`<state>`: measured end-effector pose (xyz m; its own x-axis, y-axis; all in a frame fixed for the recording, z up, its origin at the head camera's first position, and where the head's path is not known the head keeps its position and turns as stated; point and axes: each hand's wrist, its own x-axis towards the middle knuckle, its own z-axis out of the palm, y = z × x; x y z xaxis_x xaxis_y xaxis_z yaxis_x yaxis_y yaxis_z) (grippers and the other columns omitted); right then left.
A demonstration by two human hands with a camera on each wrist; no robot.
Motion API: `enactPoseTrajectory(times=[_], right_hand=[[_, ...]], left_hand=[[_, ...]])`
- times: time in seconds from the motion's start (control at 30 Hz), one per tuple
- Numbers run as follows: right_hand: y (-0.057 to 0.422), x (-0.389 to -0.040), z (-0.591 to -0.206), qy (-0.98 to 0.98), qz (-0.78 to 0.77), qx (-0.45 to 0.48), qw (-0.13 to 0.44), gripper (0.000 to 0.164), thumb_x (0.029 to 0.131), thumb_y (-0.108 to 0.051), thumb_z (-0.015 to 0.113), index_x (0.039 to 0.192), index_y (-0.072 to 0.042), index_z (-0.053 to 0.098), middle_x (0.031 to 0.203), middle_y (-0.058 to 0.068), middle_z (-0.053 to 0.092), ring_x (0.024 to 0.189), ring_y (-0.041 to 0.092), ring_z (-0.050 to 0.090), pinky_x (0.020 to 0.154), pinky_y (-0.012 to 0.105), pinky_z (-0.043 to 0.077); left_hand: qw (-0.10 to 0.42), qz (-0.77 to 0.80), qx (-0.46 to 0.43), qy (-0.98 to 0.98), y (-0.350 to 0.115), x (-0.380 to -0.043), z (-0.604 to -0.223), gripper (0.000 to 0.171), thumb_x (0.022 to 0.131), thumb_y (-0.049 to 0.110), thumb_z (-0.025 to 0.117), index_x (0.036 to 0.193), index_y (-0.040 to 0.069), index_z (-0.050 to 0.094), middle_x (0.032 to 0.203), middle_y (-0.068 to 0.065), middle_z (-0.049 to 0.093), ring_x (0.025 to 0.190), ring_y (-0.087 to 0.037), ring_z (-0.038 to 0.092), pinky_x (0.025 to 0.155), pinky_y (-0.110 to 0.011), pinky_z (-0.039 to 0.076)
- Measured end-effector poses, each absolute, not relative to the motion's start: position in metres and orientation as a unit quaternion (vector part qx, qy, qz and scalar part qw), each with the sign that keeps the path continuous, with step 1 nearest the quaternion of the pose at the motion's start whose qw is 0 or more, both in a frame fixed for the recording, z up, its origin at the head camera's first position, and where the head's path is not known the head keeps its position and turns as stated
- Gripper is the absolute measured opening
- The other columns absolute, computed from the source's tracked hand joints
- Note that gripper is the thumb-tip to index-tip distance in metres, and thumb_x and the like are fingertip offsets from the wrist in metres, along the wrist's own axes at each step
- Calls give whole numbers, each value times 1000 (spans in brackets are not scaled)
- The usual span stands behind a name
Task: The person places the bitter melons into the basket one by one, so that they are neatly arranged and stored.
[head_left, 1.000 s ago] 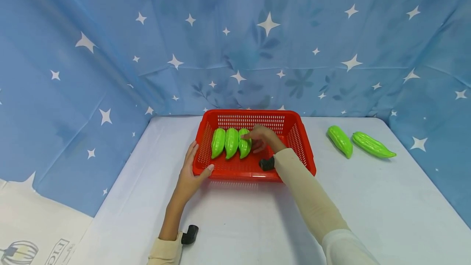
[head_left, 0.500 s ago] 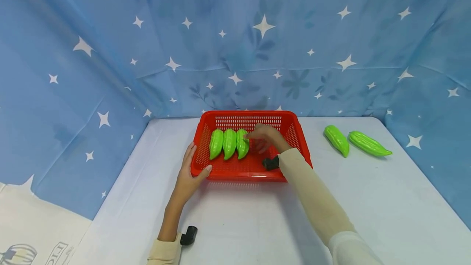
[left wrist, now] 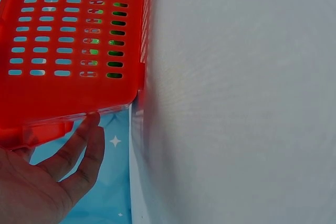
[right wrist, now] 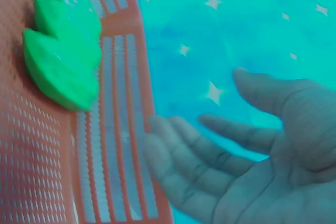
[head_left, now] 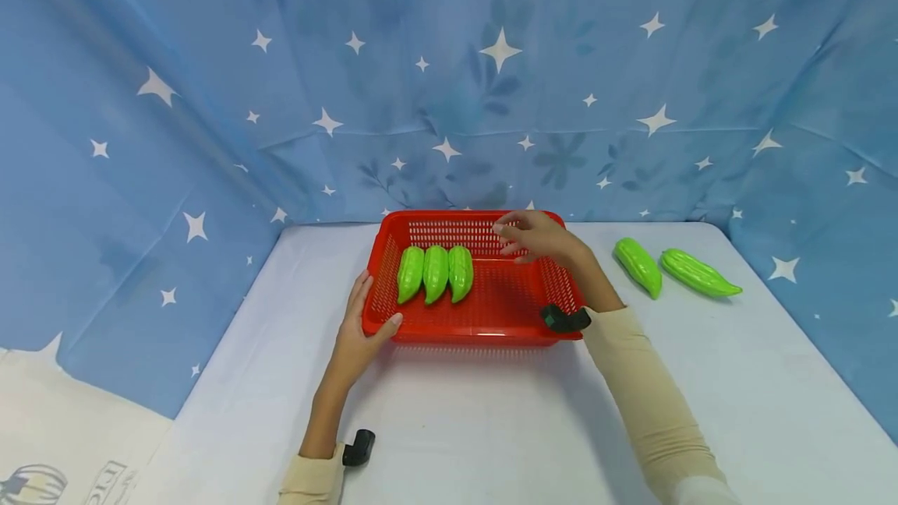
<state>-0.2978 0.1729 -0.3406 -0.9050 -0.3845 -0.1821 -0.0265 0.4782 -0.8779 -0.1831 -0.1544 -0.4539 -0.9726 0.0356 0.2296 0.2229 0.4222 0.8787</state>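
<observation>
Three glossy green bitter melons, the right one a bitter melon (head_left: 460, 274), stand side by side in the left half of a red plastic basket (head_left: 484, 332). My left hand (head_left: 354, 345) rests on the basket's front left corner, thumb along the front rim and fingers spread at the left side; in the left wrist view fingertips (left wrist: 93, 118) touch the basket's edge. Over the basket's back right part hovers my right hand (head_left: 540, 236), fingers loosely bent and holding nothing, apart from the melons. The right wrist view shows its bare palm (right wrist: 262, 187) beside the slotted basket wall.
Two more green bitter melons lie on the white tabletop right of the basket: a nearer bitter melon (head_left: 638, 266) and another bitter melon (head_left: 698, 273) farther right. A blue curtain with white stars (head_left: 491, 139) hangs behind the table (head_left: 477, 427). Black wrist cameras sit on both wrists.
My right hand has left the third bitter melon and moved up and right, its fingers loosened. The left hand stays at the basket corner. The view has shifted slightly.
</observation>
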Motion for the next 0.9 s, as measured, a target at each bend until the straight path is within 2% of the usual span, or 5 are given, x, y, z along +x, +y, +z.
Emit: enactPoseTrajectory(times=[0.17, 0.33, 0.63, 0.83, 0.9], right_hand=[[218, -288, -345, 834, -527, -136, 89, 50, 102, -32, 52, 138, 1, 44, 129, 28, 53, 108, 31, 66, 87, 43, 59], [264, -275, -364, 840, -536, -81, -6, 54, 101, -35, 50, 139, 3, 44, 125, 29, 57, 98, 15, 70, 83, 40, 59], [341, -247, -421, 806, -579, 71, -102, 49, 95, -42, 61, 124, -3, 57, 91, -8, 66, 79, -1, 66, 66, 17, 58], [386, -227, -439, 790, -552, 180, -197, 30, 96, -32, 60, 120, -14, 62, 89, -19, 56, 79, -7, 55, 59, 5, 49], [397, -221, -441, 791, -521, 219, -233, 31, 96, -33, 59, 123, -19, 63, 93, -23, 53, 86, -8, 49, 66, 4, 44]], left_hand=[[76, -536, -77, -837, -147, -171, -432, 84, 90, 24, 69, 156, 7, 20, 164, -6, 13, 149, -32, 22, 107, -53, 42], [94, -536, -84, -835, -152, -182, -451, 85, 89, 33, 70, 156, 17, 21, 164, 5, 14, 149, -25, 22, 107, -51, 42], [104, -527, -84, -839, -154, -186, -457, 86, 88, 40, 70, 156, 20, 22, 163, 11, 14, 149, -23, 24, 104, -51, 45], [102, -530, -81, -838, -154, -185, -458, 86, 88, 39, 71, 156, 20, 22, 163, 11, 15, 148, -22, 24, 104, -50, 46], [100, -529, -79, -839, -154, -185, -458, 86, 88, 39, 70, 156, 20, 22, 163, 13, 14, 148, -21, 24, 104, -50, 46]])
